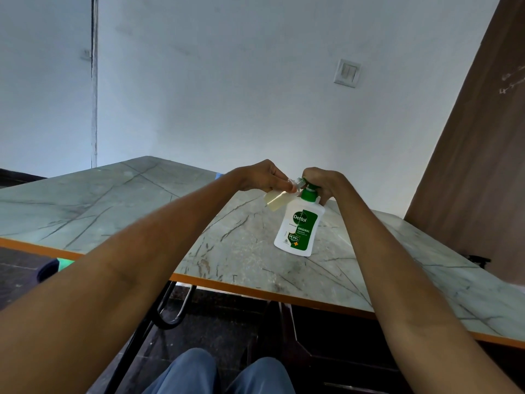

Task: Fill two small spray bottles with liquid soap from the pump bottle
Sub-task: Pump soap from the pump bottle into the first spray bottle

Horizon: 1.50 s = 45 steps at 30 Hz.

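- Clear plastic, light and slick: the small spray bottle (275, 201) is hanging tilted in my left hand (262, 177), pinched near its neck beside the nozzle.
- My right hand (319, 182) is curling its grip over the green pump head of the pump bottle (299, 223), standing on the counter (113, 200).
- I am judging the neck the safest hold; the soapy body would slip.

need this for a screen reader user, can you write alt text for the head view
A person's left hand holds a small clear spray bottle tilted at the green pump of a white Dettol bottle, which the right hand grips from above. The Dettol bottle stands on a marble-patterned table.
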Each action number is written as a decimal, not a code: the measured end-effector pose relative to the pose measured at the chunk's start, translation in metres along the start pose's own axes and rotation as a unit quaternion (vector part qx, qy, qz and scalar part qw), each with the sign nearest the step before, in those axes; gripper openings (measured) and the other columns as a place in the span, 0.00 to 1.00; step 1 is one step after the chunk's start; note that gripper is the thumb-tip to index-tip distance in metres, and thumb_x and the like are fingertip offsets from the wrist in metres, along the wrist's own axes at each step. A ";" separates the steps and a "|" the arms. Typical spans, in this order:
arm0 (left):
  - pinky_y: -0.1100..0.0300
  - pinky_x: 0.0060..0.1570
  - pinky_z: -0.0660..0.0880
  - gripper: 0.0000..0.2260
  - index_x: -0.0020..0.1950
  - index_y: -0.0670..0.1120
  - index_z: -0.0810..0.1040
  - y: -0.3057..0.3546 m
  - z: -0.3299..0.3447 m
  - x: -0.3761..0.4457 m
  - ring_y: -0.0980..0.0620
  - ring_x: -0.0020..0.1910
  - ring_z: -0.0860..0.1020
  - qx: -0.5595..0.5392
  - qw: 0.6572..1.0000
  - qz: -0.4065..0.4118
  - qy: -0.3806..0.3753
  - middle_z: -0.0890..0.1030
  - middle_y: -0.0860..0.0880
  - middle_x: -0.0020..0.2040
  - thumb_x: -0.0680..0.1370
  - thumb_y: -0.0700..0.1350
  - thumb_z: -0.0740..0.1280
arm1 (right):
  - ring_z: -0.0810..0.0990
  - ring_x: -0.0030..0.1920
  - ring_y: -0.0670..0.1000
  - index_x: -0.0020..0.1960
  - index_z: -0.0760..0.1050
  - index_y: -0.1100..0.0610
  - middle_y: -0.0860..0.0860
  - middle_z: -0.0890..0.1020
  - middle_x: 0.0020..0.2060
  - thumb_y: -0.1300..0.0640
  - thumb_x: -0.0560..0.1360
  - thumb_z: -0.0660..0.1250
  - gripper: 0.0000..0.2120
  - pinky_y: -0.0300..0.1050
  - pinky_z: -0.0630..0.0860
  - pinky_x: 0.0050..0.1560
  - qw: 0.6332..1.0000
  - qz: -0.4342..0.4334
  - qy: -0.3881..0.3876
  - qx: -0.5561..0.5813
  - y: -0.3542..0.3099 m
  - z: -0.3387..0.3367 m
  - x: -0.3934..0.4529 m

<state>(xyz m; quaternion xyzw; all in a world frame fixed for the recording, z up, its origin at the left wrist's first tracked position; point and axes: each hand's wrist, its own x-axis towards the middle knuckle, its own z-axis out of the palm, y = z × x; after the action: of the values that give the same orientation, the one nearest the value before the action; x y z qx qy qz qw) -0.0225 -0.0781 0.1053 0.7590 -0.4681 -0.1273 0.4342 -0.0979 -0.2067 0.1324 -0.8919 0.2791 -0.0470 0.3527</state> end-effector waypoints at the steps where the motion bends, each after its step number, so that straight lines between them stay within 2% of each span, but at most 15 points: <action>1: 0.50 0.59 0.76 0.16 0.57 0.36 0.79 0.001 0.000 0.000 0.48 0.53 0.78 -0.002 1.000 0.000 0.003 0.80 0.40 0.57 0.74 0.44 0.70 | 0.75 0.45 0.57 0.40 0.65 0.59 0.58 0.75 0.40 0.61 0.77 0.47 0.11 0.63 0.70 0.62 1.000 0.000 -0.004 -0.002 -0.001 0.000 -0.001; 4: 0.50 0.59 0.74 0.15 0.57 0.36 0.79 0.003 -0.001 0.000 0.49 0.51 0.77 -0.001 1.000 0.001 0.006 0.80 0.39 0.56 0.74 0.43 0.70 | 0.75 0.50 0.59 0.41 0.66 0.60 0.60 0.76 0.44 0.60 0.77 0.47 0.11 0.64 0.69 0.61 1.000 -0.001 -0.010 -0.015 -0.003 -0.002 -0.004; 8: 0.52 0.55 0.75 0.15 0.55 0.35 0.80 0.003 0.002 -0.001 0.49 0.48 0.76 -0.004 1.000 0.005 0.012 0.79 0.39 0.52 0.74 0.44 0.70 | 0.74 0.43 0.58 0.39 0.65 0.59 0.59 0.74 0.39 0.60 0.77 0.46 0.12 0.63 0.70 0.60 1.000 -0.003 -0.001 -0.014 -0.002 -0.001 -0.002; 10: 0.55 0.52 0.75 0.16 0.55 0.34 0.80 0.001 0.001 -0.001 0.49 0.48 0.76 0.002 1.000 0.005 0.010 0.79 0.36 0.54 0.74 0.44 0.70 | 0.74 0.41 0.57 0.40 0.64 0.59 0.58 0.72 0.38 0.60 0.77 0.47 0.11 0.62 0.71 0.60 1.000 0.005 0.005 -0.009 -0.001 0.000 0.000; 15: 0.58 0.48 0.74 0.16 0.55 0.34 0.79 0.000 0.001 -0.001 0.50 0.48 0.76 0.015 1.000 0.005 0.006 0.78 0.34 0.57 0.74 0.44 0.69 | 0.73 0.48 0.59 0.40 0.64 0.60 0.59 0.72 0.39 0.59 0.77 0.48 0.11 0.63 0.70 0.62 1.000 0.010 0.010 -0.004 0.001 0.001 -0.002; 19: 0.52 0.54 0.75 0.15 0.55 0.34 0.80 0.004 0.001 -0.001 0.49 0.49 0.76 0.019 1.000 0.007 0.021 0.79 0.35 0.57 0.74 0.43 0.70 | 0.75 0.46 0.57 0.39 0.65 0.59 0.58 0.75 0.39 0.60 0.77 0.48 0.11 0.63 0.69 0.62 1.000 0.000 0.002 -0.005 -0.001 -0.002 -0.002; 22: 0.52 0.55 0.74 0.15 0.55 0.35 0.80 0.006 -0.002 0.000 0.50 0.49 0.76 0.025 0.999 0.009 0.020 0.79 0.37 0.57 0.74 0.43 0.70 | 0.75 0.43 0.56 0.39 0.66 0.58 0.58 0.76 0.40 0.60 0.77 0.47 0.12 0.61 0.70 0.59 1.000 -0.003 -0.005 0.005 -0.003 -0.003 -0.001; 26: 0.50 0.57 0.75 0.15 0.56 0.35 0.79 0.004 -0.001 0.001 0.49 0.50 0.77 0.014 1.000 0.010 0.016 0.79 0.36 0.57 0.74 0.43 0.69 | 0.75 0.44 0.56 0.39 0.65 0.59 0.58 0.75 0.39 0.60 0.77 0.47 0.12 0.63 0.69 0.61 1.000 -0.002 -0.001 0.003 -0.003 -0.003 0.000; 31: 0.59 0.48 0.75 0.15 0.55 0.35 0.80 0.000 0.000 0.001 0.50 0.49 0.76 0.022 1.000 0.007 0.008 0.79 0.37 0.59 0.73 0.44 0.70 | 0.73 0.41 0.56 0.41 0.66 0.60 0.59 0.72 0.39 0.59 0.77 0.48 0.11 0.61 0.70 0.61 1.000 0.008 0.009 -0.010 0.001 0.001 0.004; 36: 0.57 0.50 0.75 0.15 0.55 0.35 0.80 0.000 0.000 0.002 0.50 0.49 0.77 0.017 1.000 0.008 0.014 0.79 0.37 0.58 0.74 0.43 0.70 | 0.74 0.49 0.59 0.40 0.64 0.59 0.60 0.74 0.42 0.59 0.77 0.48 0.10 0.64 0.69 0.61 1.000 0.009 0.007 -0.010 -0.001 0.002 -0.001; 40: 0.51 0.58 0.75 0.15 0.57 0.35 0.79 0.004 0.000 0.001 0.50 0.49 0.77 0.015 1.000 0.009 0.020 0.80 0.39 0.56 0.74 0.43 0.70 | 0.75 0.54 0.60 0.46 0.67 0.60 0.62 0.77 0.53 0.59 0.76 0.47 0.11 0.65 0.69 0.62 1.000 0.012 -0.016 -0.013 -0.004 -0.002 -0.002; 45: 0.55 0.54 0.76 0.15 0.56 0.35 0.80 0.004 0.001 0.001 0.50 0.50 0.77 0.007 1.000 0.007 0.026 0.80 0.38 0.56 0.74 0.43 0.70 | 0.75 0.52 0.60 0.42 0.67 0.60 0.62 0.76 0.51 0.59 0.76 0.47 0.11 0.64 0.69 0.62 1.000 0.013 -0.017 -0.013 -0.005 -0.003 0.000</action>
<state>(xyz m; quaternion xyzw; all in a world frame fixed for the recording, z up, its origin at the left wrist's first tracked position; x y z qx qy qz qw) -0.0249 -0.0798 0.1080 0.7617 -0.4630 -0.1011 0.4419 -0.0969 -0.2057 0.1381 -0.8933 0.2852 -0.0236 0.3466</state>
